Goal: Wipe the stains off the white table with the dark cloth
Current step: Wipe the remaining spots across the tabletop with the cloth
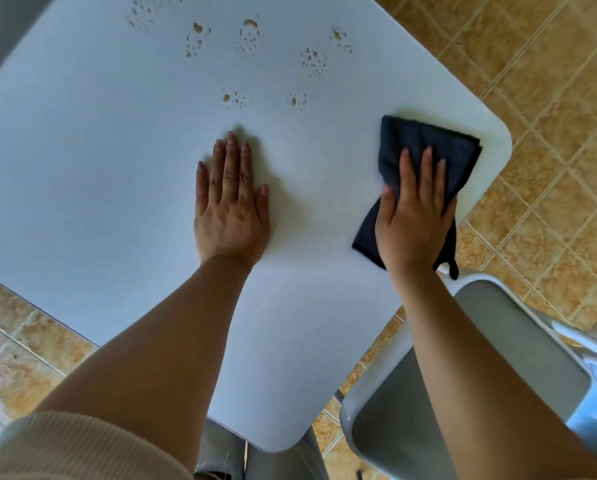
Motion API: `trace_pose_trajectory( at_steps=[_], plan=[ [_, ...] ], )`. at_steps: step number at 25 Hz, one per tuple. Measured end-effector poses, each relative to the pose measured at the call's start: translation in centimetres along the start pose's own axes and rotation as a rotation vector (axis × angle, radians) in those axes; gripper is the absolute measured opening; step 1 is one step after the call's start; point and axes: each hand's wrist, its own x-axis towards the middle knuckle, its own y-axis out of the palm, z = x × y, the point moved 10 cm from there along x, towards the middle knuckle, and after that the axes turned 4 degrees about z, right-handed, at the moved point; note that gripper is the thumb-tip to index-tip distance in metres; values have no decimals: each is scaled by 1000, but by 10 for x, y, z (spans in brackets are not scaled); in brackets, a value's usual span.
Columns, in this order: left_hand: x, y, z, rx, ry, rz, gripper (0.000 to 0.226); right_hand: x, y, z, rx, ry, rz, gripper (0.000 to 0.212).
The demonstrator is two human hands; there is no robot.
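Note:
The white table [99,168] fills most of the view. Several patches of droplet stains [248,38] with brownish spots lie across its far half, the nearest ones [235,98] just beyond my left hand. My left hand [229,206] rests flat on the table's middle, fingers together, holding nothing. A folded dark blue cloth [428,147] lies near the table's right corner. My right hand [415,216] presses down on the cloth, fingers spread over it. The cloth's near end hangs past the table edge under my wrist.
A grey chair [498,358] with a white frame stands at the right, close under my right forearm. Tan floor tiles [550,98] surround the table. The table's rounded right corner [505,133] is just beyond the cloth.

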Motion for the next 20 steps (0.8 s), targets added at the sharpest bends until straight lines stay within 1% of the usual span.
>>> trace_pose_trajectory(
  at_steps=[2,4,8,10,12,15,17,20],
  plan=[
    [-1,0,1,5,-1,0,59,28,-3,16,23,50,-23,55],
    [-1,1,2,7,-1,11,59,40,2,46,21,25,-36,55],
    [-2,1,1,7,3,4,59,11,8,104,12,-199,-95,51],
    [-2,0,2,-6,11,-3,59,-17,13,103,-24,-317,-51,51],
    [-3,-2,3,-33,21,-5,59,-43,15,85,-56,-380,-13,53],
    [-3,-13,5,-187,32,-49,58,-67,15,72,-78,-366,3,54],
    [-4,-26,16,-267,14,-105,56,-69,16,85,-77,-360,-11,54],
    [4,-42,58,-193,-88,-159,56,-50,16,128,-50,-401,-63,52]
  ],
)
